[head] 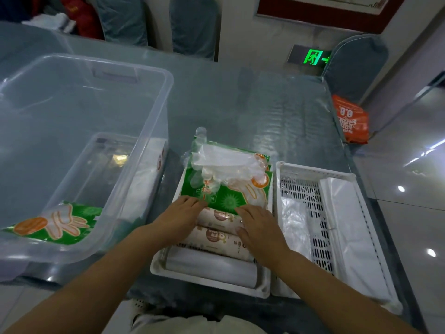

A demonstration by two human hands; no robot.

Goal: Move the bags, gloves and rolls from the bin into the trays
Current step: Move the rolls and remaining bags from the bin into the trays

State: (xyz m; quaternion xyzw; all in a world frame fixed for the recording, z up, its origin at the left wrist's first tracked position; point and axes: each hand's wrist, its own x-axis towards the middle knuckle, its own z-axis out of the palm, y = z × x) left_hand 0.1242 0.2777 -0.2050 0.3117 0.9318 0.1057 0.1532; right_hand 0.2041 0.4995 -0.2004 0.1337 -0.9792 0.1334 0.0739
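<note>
A clear plastic bin (134, 145) stands at the left; one green glove pack (57, 222) lies in its near corner. The middle white tray (216, 285) holds rolls (216, 239) at its near end and green glove packs (228, 196) at its far end, with loose clear gloves (226, 165) on top. My left hand (183, 213) rests flat on the near left edge of the top green pack. My right hand (257, 227) lies flat on its near right edge and on the rolls. The right white tray (313, 174) holds clear plastic bags (346, 225).
A white packet (147, 179) shows through the bin's right wall, between bin and middle tray. The table (240, 104) is covered in clear film. An orange bag (350, 119) hangs off the table's far right edge. Chairs stand beyond the table.
</note>
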